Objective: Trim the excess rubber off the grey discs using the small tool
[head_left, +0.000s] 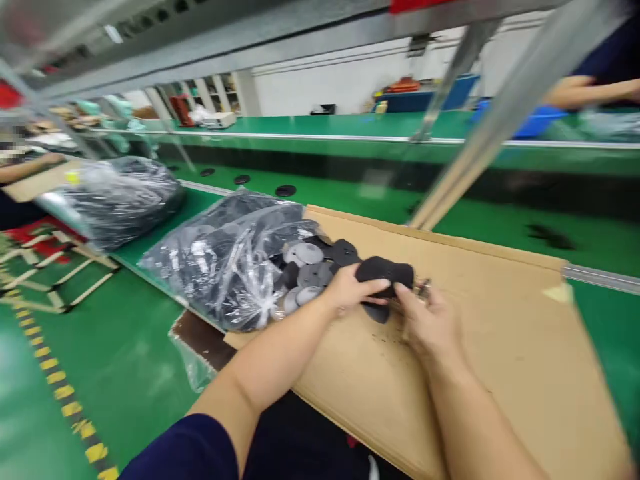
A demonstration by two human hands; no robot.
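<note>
Left hand (350, 291) and right hand (425, 320) meet over the cardboard sheet (500, 347). Left fingers curl over a black pad (385, 272), thumb below, closed on it. Right hand is at the pad's right underside, fingers pinched narrow around something small; too blurred to tell what. A bit of metal (424, 288) shows just beyond its fingertips. Pad sits between the two hands, slightly above the cardboard, near the sheet's far left edge.

Cardboard runs wide and bare to the right and toward the near edge, which overhangs the lap. Dark crumbs lie scattered under the hands.

Just left of the left hand: loose pile of grey and black discs (307, 273), spilling out of a clear plastic bag (230, 267) that touches the cardboard's left edge. That side is crowded.

Farther left, second full bag (120, 197) on the green bench (150, 347). Slanted metal post (480, 133) rises just behind the cardboard's far edge. Beyond it, green conveyor (350, 193) with a few black discs (285, 191) on it. Another person's arm (585, 93) far right, another's (25, 170) far left.
</note>
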